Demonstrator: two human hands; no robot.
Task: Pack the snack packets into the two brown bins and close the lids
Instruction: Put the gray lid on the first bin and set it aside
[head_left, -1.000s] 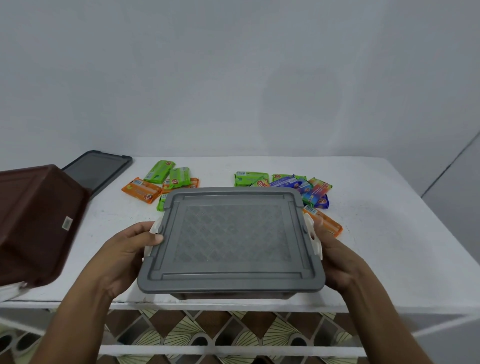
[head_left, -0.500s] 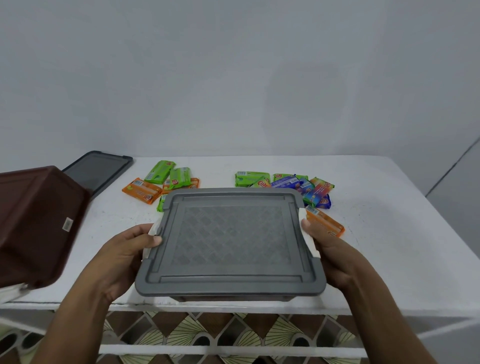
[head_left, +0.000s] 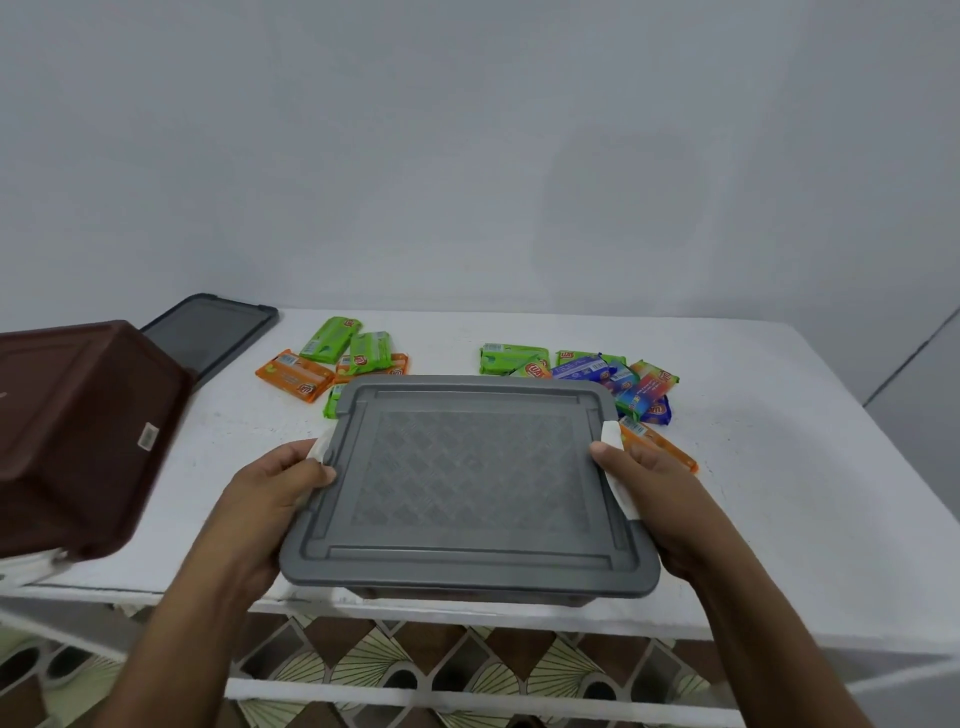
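Both the left hand (head_left: 270, 499) and right hand (head_left: 662, 499) curl fingers (head_left: 306, 470) round white latches (head_left: 612, 436) flanking the grey lid (head_left: 467, 478) at the bench's (head_left: 789, 493) near edge, probably to unclip it.

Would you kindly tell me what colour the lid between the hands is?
The lid is grey with a diamond-lattice centre; head view.
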